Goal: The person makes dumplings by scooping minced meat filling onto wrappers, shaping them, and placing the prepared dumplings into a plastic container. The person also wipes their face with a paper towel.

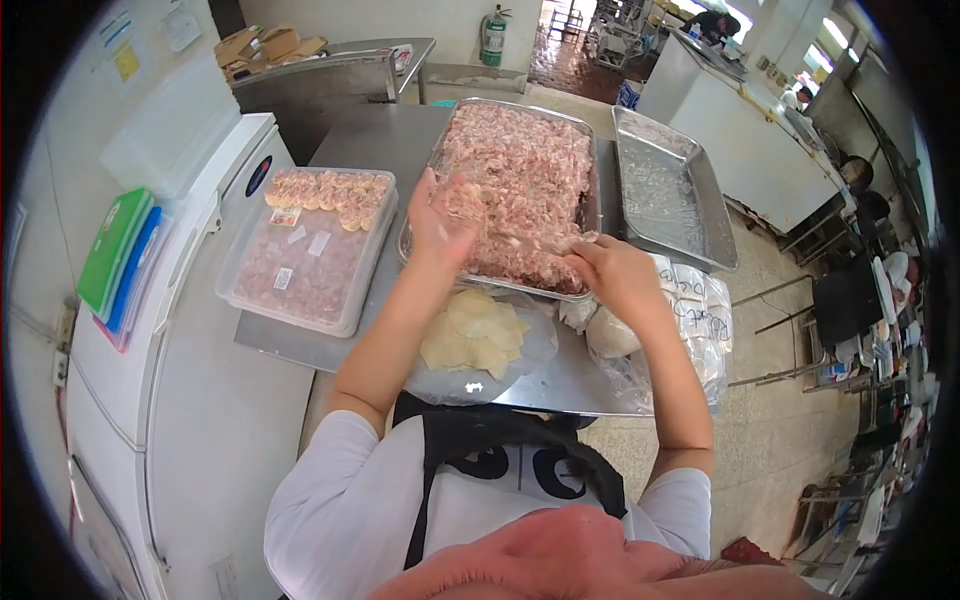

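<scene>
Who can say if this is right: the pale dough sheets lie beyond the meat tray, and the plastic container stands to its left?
"Beyond" is wrong: the head view shows the pale dough sheets on the near side of the meat tray; the plastic container does stand to its left.

Both bare forearms point(393, 328) reach forward; the left grip point(447, 224) is half curled, its palm showing, and the right grip point(614, 274) bends its fingers close together.

pale pink minced meat point(520, 150), coarse and clumpy, spread thickly in a shallow rectangular metal tray point(595, 170), darker toward the near edge, tray lying flat, what may be a slim flat tool point(530, 241) held across the near part
</scene>
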A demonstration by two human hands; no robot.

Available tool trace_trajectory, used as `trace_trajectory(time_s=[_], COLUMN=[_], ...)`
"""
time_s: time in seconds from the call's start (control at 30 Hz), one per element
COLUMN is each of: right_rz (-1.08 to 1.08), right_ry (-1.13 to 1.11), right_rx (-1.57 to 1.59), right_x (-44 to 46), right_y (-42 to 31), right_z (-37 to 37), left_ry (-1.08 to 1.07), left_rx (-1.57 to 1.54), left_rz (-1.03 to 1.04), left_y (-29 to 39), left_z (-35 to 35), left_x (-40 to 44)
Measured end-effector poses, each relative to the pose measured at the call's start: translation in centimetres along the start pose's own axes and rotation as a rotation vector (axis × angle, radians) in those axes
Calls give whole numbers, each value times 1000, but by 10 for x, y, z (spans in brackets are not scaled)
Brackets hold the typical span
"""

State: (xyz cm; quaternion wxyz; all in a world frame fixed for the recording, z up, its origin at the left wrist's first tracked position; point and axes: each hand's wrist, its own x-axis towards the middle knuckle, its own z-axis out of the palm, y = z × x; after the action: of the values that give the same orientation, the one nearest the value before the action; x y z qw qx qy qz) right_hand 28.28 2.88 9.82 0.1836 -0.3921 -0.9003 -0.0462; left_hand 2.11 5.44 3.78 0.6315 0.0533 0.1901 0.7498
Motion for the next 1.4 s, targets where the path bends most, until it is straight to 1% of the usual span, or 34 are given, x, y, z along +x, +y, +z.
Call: trace_trajectory(time_s=[0.07,0.1,0.17,0.2,0.27,0.3,0.37,0.4,0.47,0.5,0.57,0.6,0.67,0.7,0.77,0.8,0.87,0.9,0.97,1.0,1.03,1.07,1.1,1.13,1.17,1.2,1.23,1.27,1.3,1.33,1.37,1.4], right_rz=[2,-1,19,20,-38,-38,93,92,270,269,535,531,465,464,12,11,109,102,159,186,183,113,42,-14,-18,18,54,48,70,92,89,76], right_ry=[-198,-200,-446,-449,-355,-356,-307,-311,-303,-305,-375,-376,-214,-214,187,185,-124,-124,-73,-80,-82,-81,-81,-102,-104,-129,-153,-152,-33,85,83,48], right_rx=[-102,-100,-336,-337,-123,-122,230,231,697,695,875,871,897,893,582,582,405,404,359,444,444,554,664,649,649,511,373,373,292,212,210,179], right_x=[4,8,13,11,4,1,-6,-9,-13,-11,-2,1,3,2,-1,-3,-5,-5,-9,-9,-10,-13,-15,-12,-8,-4,-1,-1,-3,-4,-3,-4], right_y=[7,6,3,1,-2,2,19,24,34,33,28,22,5,0,-5,1,16,14,10,5,4,6,7,13,19,23,23,12,-7,-18,-16,-11], right_z=[-5,0,19,28,45,49,52,56,63,57,35,26,17,24,43,34,-1,-14,-32,-26,-7,20,34,34,30,23,16,12,9,9,17,36], left_ry=[-111,-107,-242,-242,-374,-373,-491,-488,-479,-478,-579,-576,-639,-639,-547,-545,-655,-650,-661,-658,-734,-797,-793,-821,-848,-844,-788,-728,-723,-548,-363,-363], left_rx=[-125,-126,122,120,547,547,1263,1262,1478,1476,1619,1616,1616,1613,1631,1630,1756,1755,1848,1847,1686,1514,1513,1570,1628,1628,1514,1394,1393,1558,1712,1711], left_rz=[-99,-97,-41,-43,25,25,377,374,298,299,730,734,368,371,99,99,250,256,551,553,348,149,149,165,182,184,9,-154,-148,-62,23,24], left_y=[23,28,34,39,50,52,54,55,54,50,36,29,14,13,18,18,19,17,9,9,10,13,18,25,28,26,21,18,17,16,14,12], left_z=[2,-1,-5,-6,-6,-10,-21,-26,-32,-32,-28,-31,-41,-27,11,11,8,-3,-31,-25,-11,1,11,20,24,18,9,1,-2,-4,-8,-16], left_x=[-9,-8,-5,-9,-17,-16,-13,-13,-9,-8,-6,0,15,8,-15,-14,-11,-6,6,1,-9,-18,-27,-36,-39,-34,-24,-15,-12,-11,-9,0])
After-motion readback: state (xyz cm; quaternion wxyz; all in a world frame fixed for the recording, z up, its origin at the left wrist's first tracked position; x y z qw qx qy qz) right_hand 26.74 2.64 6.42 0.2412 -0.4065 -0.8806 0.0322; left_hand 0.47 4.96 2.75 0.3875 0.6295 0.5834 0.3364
